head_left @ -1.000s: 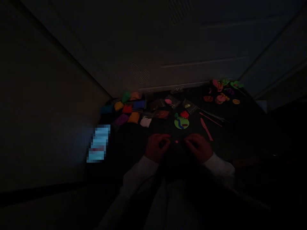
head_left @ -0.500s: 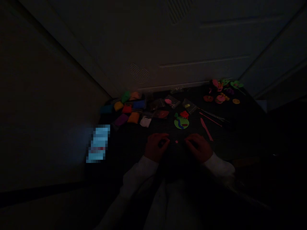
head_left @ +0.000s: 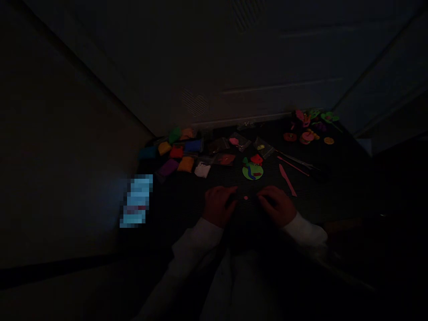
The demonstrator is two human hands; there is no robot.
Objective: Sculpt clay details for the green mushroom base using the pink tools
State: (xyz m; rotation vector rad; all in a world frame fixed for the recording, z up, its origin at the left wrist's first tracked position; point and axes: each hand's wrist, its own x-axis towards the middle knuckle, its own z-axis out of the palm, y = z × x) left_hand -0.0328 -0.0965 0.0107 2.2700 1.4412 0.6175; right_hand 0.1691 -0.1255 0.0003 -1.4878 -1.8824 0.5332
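Observation:
Dim light leaves my hands dark. My left hand (head_left: 220, 206) rests at the near middle of the dark table, thumb and fingers curved but apart, with nothing visible between them. Opposite it, my right hand (head_left: 277, 206) has its thumb and forefinger tips close together; whatever they may hold is too dark to see. A small pink dot of clay (head_left: 246, 197) lies on the table between the hands, touched by neither. Just beyond it is a flat green clay disc (head_left: 253, 172) with blue and brown pieces on it and red and green pieces at its top edge.
Packets of coloured clay (head_left: 185, 164) are grouped at the left. A pink plastic knife (head_left: 287, 180), a thin pink stick (head_left: 293, 166) and scissors (head_left: 297, 160) lie at the right. Finished-looking clay shapes (head_left: 306, 137) sit at the back right. A blurred lit screen (head_left: 137, 200) glows at left.
The thumb and fingers of my left hand have parted a little, and that hand has shifted slightly right. My right hand and the pink dot stay in place. The scene looks darker.

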